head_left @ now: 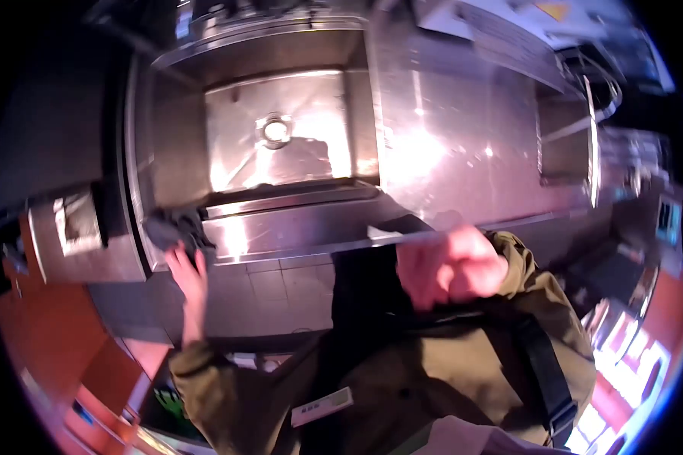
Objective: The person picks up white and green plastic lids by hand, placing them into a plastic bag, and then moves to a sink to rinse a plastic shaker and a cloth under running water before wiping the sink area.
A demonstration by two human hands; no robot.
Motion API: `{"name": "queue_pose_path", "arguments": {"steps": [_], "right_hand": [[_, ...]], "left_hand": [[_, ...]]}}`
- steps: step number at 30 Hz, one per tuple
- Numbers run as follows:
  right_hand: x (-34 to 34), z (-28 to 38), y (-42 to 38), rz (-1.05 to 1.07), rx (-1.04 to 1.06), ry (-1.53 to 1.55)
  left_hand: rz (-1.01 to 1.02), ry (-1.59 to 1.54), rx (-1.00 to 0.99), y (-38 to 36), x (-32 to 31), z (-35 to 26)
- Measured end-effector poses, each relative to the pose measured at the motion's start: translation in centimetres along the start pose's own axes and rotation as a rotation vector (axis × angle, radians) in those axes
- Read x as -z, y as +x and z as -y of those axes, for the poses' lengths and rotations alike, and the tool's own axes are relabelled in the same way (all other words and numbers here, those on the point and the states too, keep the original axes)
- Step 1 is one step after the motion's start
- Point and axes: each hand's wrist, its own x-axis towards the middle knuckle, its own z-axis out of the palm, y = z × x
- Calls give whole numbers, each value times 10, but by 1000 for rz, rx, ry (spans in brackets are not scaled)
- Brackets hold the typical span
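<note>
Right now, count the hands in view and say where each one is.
2. The left hand presses a dark cloth on the sink's front left corner. The right hand, blurred, is curled near the counter's front edge.
</note>
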Motion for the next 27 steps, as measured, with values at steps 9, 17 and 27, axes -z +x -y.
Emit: {"name": "queue_pose_path", "arguments": {"steps": [9, 17, 27], "right_hand": [[44, 7, -175, -780, 115, 105], [123, 45, -387, -1173, 254, 59], [195, 101, -568, -1322, 389, 206]], "left_hand": [[306, -181, -250, -1, -87, -386], [233, -127, -599, 48, -128, -552], [254, -673, -456, 41, -246, -871]]}}
